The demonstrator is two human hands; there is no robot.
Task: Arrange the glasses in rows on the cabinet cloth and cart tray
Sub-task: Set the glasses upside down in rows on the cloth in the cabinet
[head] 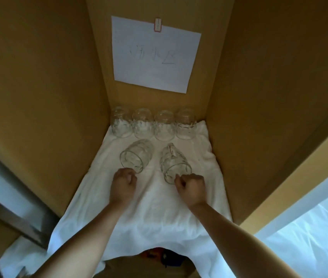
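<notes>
1 white paper sheet (155, 55), clipped to the cabinet's back wall (199, 101): we noted 3 faint handwritten characters, too blurred to read.

A storage cabinet (259, 97), seemingly for housekeeping or catering: tan wooden walls (39, 97) enclose a shelf lined with white cloth (159, 213), clear glasses (164, 125) stand in a row, and a handwritten paper sign (155, 55) hangs behind.

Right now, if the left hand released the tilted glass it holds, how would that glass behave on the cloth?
It would probably tip or roll: the left glass is round-sided and tilted, held only at its rim by the left hand. The wrinkled cloth would likely slow it. Being clear glass, it is probably fragile and slippery.
</notes>
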